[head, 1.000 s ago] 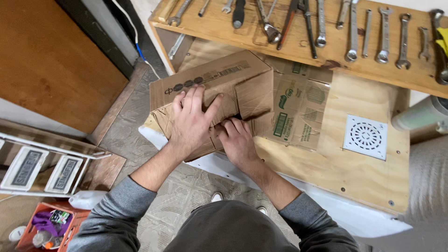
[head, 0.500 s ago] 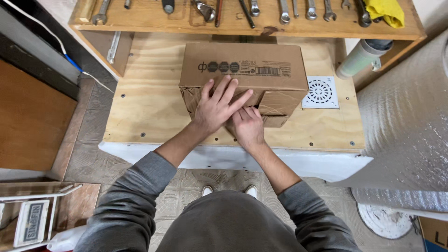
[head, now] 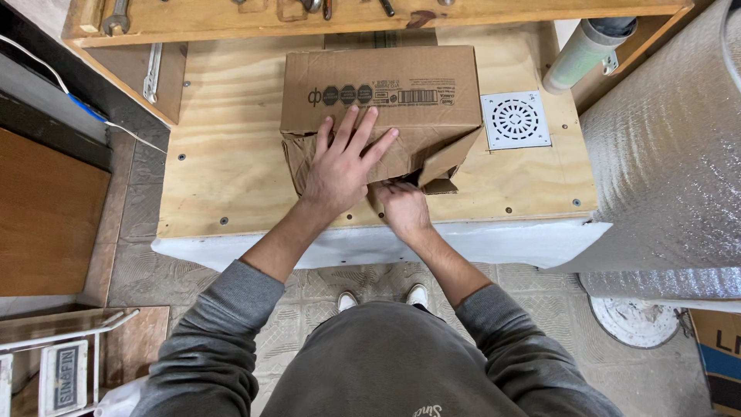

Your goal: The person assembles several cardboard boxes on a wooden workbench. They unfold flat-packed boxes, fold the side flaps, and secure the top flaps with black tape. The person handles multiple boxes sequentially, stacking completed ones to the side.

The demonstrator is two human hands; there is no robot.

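I'm pressing my left hand (head: 340, 174) flat, fingers spread, on the brown cardboard box (head: 382, 93) lying on the plywood table (head: 224, 154); my right hand (head: 403, 207) is gripping its loose flap; contents hidden.

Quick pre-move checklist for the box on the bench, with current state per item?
1. Left hand flat on the cardboard box flap: ok.
2. Right hand at the lower flap edge: ok; grip itself cannot tell.
3. Side flap closed: not ok, it sticks out.
4. Box fully on the plywood bench: ok.
5. White drain grate apart from the box: ok.
6. Box contents: cannot tell.
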